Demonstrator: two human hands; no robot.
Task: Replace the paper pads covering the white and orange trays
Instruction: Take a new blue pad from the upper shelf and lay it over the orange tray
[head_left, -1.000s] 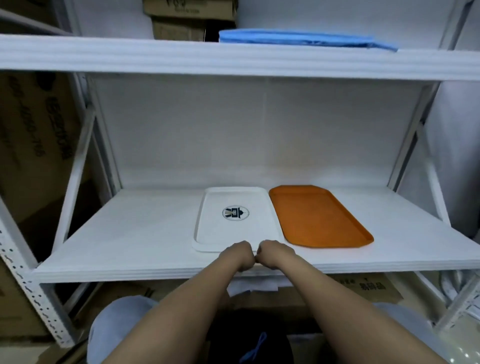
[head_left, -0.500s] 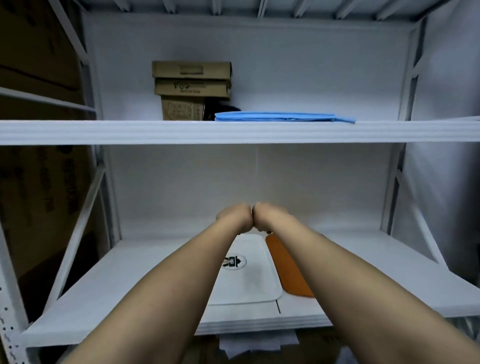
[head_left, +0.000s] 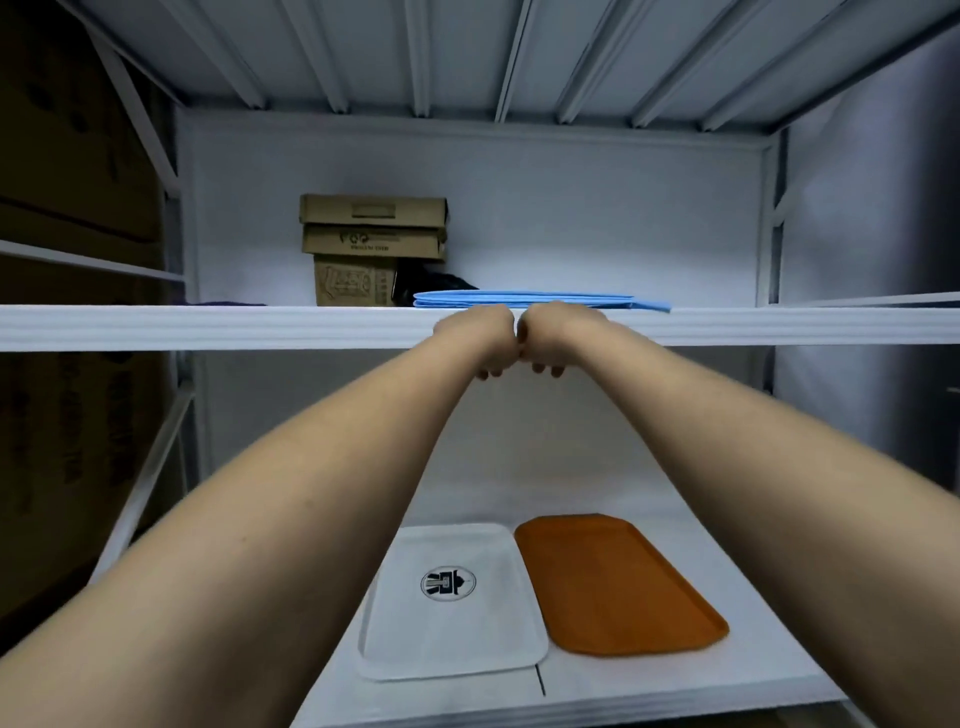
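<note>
fists at the upper shelf edge
left hand (head_left: 480, 338) and right hand (head_left: 550, 338) curled, empty, knuckles touching; white tray (head_left: 452, 603), orange tray (head_left: 618, 582) lie lengthwise below.

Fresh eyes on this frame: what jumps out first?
Two bare forearms reach up the middle, the left hand and right hand curled knuckle to knuckle at the upper shelf's front edge, just before a flat stack of blue paper pads. Below, a white rectangular tray and an orange rectangular tray lie side by side, uncovered.
</note>
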